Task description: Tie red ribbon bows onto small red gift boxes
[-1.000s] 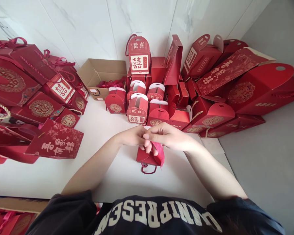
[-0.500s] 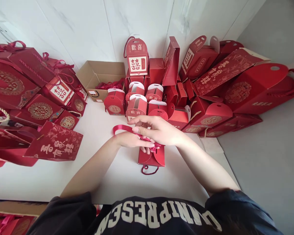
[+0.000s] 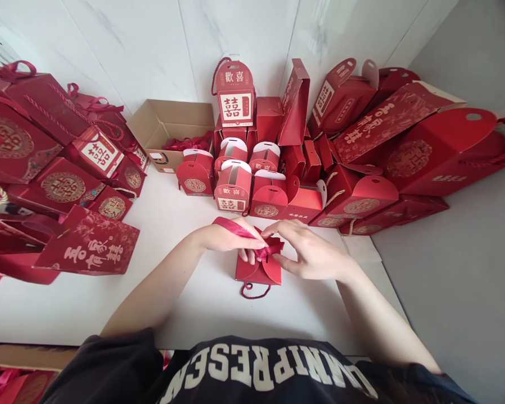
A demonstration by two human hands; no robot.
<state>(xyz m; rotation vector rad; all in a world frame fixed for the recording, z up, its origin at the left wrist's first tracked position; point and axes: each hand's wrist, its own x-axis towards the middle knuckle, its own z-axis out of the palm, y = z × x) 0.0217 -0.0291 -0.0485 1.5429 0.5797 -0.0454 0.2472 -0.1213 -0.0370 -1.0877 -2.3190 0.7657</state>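
Note:
A small red gift box (image 3: 258, 275) lies on the white table in front of me, a dark red cord handle (image 3: 256, 295) sticking out on my side. Its curved flaps meet at the top, where a crimson ribbon (image 3: 273, 248) forms a loop. My left hand (image 3: 231, 238) pinches this ribbon between thumb and fingers just over the flaps, and a length of it runs back across the hand. At the loop's right side is my right hand (image 3: 309, 249), thumb and forefinger apart around it. The fingertips beyond the loop are partly hidden.
Red boxes (image 3: 233, 188) stand in rows beyond my hands. Larger red boxes (image 3: 437, 148) are piled at the right by the grey wall. More boxes (image 3: 65, 188) are stacked at the left. An open cardboard carton (image 3: 151, 126) with ribbons inside stands at the back.
My right hand has moved off from above the left one, to the right and nearer me, its fingers now around the ribbon loop. The left hand keeps hold of the ribbon.

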